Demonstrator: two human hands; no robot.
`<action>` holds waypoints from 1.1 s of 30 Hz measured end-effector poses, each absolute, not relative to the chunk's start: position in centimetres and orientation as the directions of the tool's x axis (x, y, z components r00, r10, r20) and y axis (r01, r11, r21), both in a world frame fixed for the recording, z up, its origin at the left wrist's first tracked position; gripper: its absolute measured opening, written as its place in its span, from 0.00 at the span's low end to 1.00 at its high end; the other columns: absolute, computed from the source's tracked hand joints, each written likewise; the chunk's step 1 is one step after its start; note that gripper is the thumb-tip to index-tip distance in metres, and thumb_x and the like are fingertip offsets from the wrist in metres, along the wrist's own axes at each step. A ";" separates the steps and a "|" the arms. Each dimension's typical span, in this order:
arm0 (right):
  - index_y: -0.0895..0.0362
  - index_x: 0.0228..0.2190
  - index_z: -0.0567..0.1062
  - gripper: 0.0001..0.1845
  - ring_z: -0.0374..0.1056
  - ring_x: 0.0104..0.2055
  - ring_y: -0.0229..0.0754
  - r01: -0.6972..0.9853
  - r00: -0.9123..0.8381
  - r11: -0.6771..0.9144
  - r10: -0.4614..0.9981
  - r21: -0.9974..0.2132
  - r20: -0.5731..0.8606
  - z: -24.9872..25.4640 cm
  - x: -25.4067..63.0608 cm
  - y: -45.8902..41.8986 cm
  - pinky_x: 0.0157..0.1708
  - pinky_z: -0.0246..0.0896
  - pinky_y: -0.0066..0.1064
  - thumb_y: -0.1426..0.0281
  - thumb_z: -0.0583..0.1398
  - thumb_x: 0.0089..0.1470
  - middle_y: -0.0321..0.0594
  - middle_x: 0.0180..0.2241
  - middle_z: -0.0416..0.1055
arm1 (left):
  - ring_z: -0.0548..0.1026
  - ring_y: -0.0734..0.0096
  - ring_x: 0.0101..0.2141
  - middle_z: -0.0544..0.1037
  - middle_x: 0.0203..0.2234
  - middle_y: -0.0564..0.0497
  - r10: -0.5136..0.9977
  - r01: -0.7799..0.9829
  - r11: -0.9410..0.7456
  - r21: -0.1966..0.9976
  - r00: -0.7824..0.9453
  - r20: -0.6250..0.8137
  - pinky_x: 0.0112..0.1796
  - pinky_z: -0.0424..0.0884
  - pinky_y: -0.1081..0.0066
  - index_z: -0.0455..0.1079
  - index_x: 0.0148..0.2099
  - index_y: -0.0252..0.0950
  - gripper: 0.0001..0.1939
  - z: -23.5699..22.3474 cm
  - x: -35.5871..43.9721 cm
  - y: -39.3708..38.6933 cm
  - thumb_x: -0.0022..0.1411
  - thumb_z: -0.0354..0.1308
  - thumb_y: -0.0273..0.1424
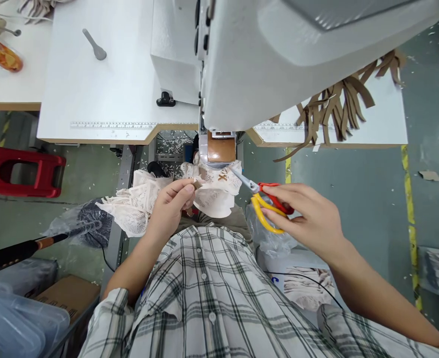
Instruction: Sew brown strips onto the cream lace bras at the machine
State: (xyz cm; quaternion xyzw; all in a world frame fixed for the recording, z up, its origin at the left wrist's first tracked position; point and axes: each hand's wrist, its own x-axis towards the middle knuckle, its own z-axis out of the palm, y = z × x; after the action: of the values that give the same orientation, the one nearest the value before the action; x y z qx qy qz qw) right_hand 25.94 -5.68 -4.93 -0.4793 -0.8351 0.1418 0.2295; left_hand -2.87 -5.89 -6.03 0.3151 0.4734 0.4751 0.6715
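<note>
My right hand (311,216) holds scissors (256,188) with one red and one yellow handle loop. Their tips point up and left, at the edge of a cream lace garment (214,201) under the sewing machine head. A small brown bow (222,177) shows on the lace, close to the tips. Between the thumb and forefinger of my left hand (171,201) is a small brown strip (196,185), with the lace right beside it. More cream lace pieces (135,204) hang in a heap left of that hand. I cannot tell whether the blades touch the fabric.
The white sewing machine (242,64) overhangs the white table (122,94). Brown fabric strips (341,107) drape over its right front edge. A grey tool (94,44) lies on the left. A red stool (51,171), clear plastic tubs (14,323) and a bin of cream pieces (309,288) stand below.
</note>
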 end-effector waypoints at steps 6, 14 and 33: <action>0.55 0.45 0.81 0.19 0.74 0.34 0.41 0.926 -0.224 0.275 0.952 -0.259 0.210 -7.3 31.5 0.4 0.27 0.59 0.29 0.59 0.64 0.55 0.45 0.33 0.80 | 0.54 0.78 0.21 0.61 0.19 0.58 0.879 -0.332 0.469 0.819 0.264 -0.397 0.24 0.51 0.72 0.73 0.56 0.36 0.24 -5.6 -3.8 -5.4 0.58 0.61 0.36; 0.68 0.57 0.70 0.35 0.62 0.60 0.53 0.975 0.015 0.052 0.953 -0.216 0.301 -8.6 31.9 9.4 0.52 0.56 0.43 0.54 0.57 0.59 0.63 0.57 0.66 | 0.54 0.81 0.20 0.63 0.21 0.57 0.820 -0.402 0.566 0.720 0.359 -0.445 0.22 0.48 0.75 0.71 0.57 0.31 0.23 -4.8 -3.5 -5.3 0.60 0.61 0.32; 0.60 0.29 0.78 0.20 0.57 0.22 0.31 0.057 -0.720 -0.346 0.636 -0.936 -0.279 -8.0 18.1 -3.2 0.21 0.50 0.24 0.54 0.62 0.56 0.32 0.20 0.64 | 0.75 0.67 0.35 0.79 0.35 0.48 0.917 0.428 0.229 0.874 0.206 -0.341 0.36 0.70 0.69 0.75 0.41 0.37 0.09 -3.7 -6.3 -0.8 0.59 0.59 0.35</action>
State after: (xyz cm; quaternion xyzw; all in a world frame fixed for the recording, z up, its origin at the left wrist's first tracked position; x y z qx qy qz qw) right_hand 18.11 -3.18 -8.02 -0.3216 -0.5385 0.7549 0.1917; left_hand -6.33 -0.75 -3.72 0.5750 0.5848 0.2341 0.5220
